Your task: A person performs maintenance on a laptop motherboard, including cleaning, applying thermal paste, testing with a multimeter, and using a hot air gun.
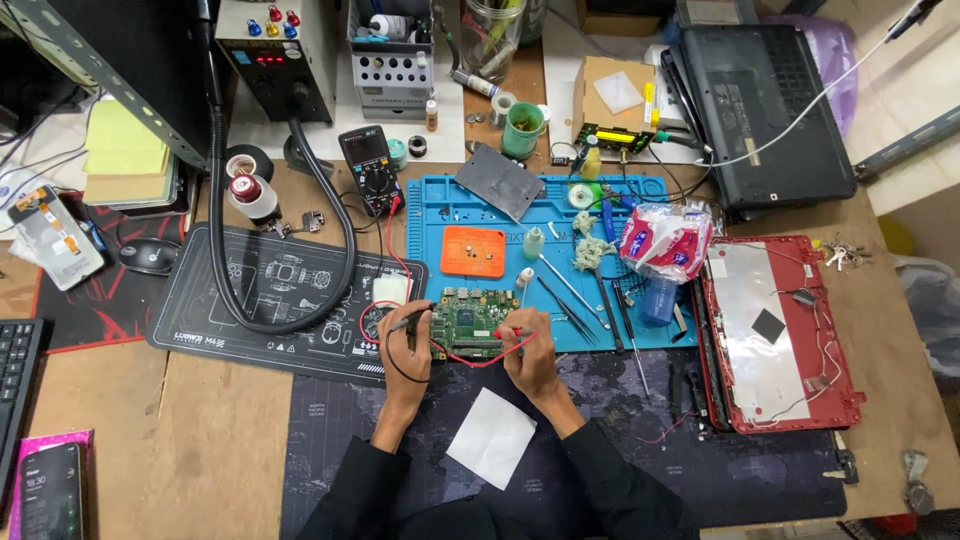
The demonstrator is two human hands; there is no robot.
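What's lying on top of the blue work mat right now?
On the blue work mat lie an orange pad, a grey metal plate, tweezers, small bottles and a tissue packet. The green circuit board overlaps its lower edge. The mat's surface beneath these things is hidden.

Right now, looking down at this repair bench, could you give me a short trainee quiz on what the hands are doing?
1. True or false: both hands touch the green circuit board with probes.
2. Which hand holds the red probe? A left, B right.
3. What lies on the dark mat nearest the person's sleeves?

Key: 1 true: the left hand holds the black probe, the right hand the red one. 2 B. 3 a white sheet.
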